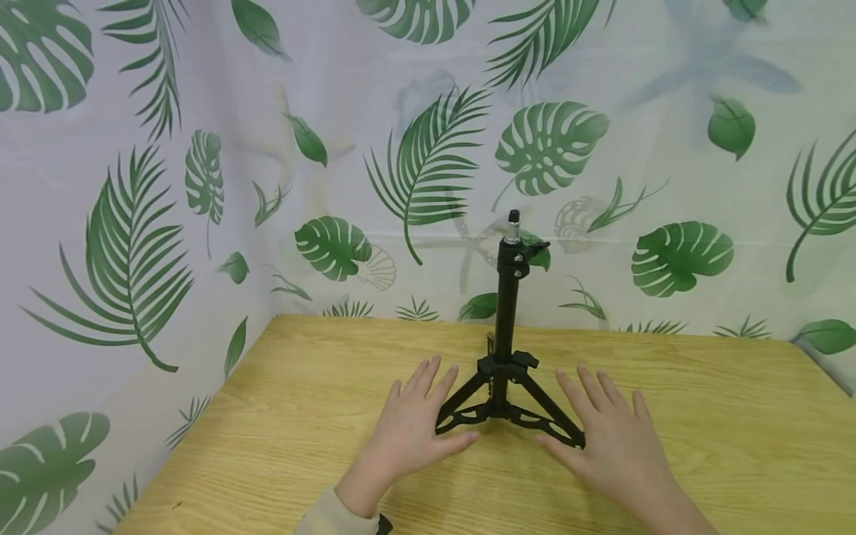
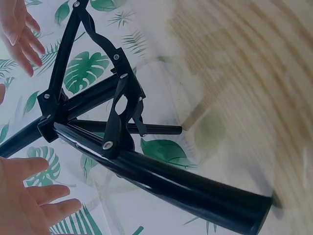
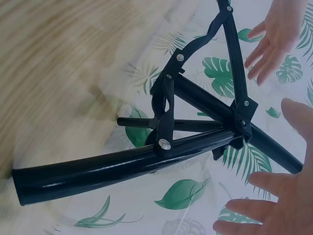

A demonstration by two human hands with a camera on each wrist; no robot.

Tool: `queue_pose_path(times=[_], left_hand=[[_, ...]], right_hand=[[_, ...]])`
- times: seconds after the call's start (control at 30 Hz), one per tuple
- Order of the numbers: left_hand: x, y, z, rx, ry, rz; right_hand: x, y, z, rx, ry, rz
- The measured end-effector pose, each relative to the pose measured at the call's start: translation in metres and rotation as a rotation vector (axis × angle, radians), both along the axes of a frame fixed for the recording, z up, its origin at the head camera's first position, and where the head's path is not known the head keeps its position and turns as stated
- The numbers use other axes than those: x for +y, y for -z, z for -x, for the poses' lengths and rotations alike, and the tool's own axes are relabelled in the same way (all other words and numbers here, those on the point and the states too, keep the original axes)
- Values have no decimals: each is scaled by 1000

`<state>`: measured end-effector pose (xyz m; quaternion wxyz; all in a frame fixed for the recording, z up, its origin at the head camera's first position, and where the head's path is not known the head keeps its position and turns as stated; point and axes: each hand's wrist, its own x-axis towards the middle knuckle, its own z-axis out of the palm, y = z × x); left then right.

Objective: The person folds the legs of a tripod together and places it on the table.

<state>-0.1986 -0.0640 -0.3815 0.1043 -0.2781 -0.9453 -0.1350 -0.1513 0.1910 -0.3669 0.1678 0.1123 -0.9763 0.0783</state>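
A black tripod light stand (image 1: 506,319) stands upright on the wooden table with its legs spread. Its short column ends in a silver stud with a black tip, and a clamp knob juts out to the right. My left hand (image 1: 414,423) is beside the left leg, fingers extended and parted. On the other side, my right hand (image 1: 611,438) spreads its fingers by the right leg. Both palms hold nothing. In the left wrist view a leg (image 2: 195,188) and its riveted brace fill the middle; the right wrist view shows another leg (image 3: 98,171) close up.
The wood-grain table (image 1: 301,401) extends to both sides of the stand. A white cloth (image 1: 267,186) with green leaf prints hangs behind the table and along its left. A light sleeve (image 1: 337,514) and a dark band (image 1: 384,524) are at the left wrist.
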Motion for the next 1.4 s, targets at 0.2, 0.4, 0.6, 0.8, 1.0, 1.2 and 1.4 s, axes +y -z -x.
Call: queue_pose_path(times=[0.2, 0.4, 0.6, 0.8, 1.0, 1.2, 1.4], left_hand=[[1, 0, 1, 17, 3, -14], [2, 1, 1, 59, 4, -29], [1, 2, 1, 80, 4, -54], [2, 3, 1, 119, 17, -64], [2, 2, 1, 143, 36, -54], [3, 1, 0, 145, 46, -81], [5, 2, -1, 171, 81, -154]], right_hand=[[0, -1, 1, 55, -19, 25], [0, -2, 1, 133, -44, 76], [0, -2, 1, 212, -71, 94], [0, -1, 2, 225, -83, 91], [1, 3, 4, 258, -105, 98], [1, 7, 7, 322, -139, 134], [0, 7, 7, 328, -140, 170]])
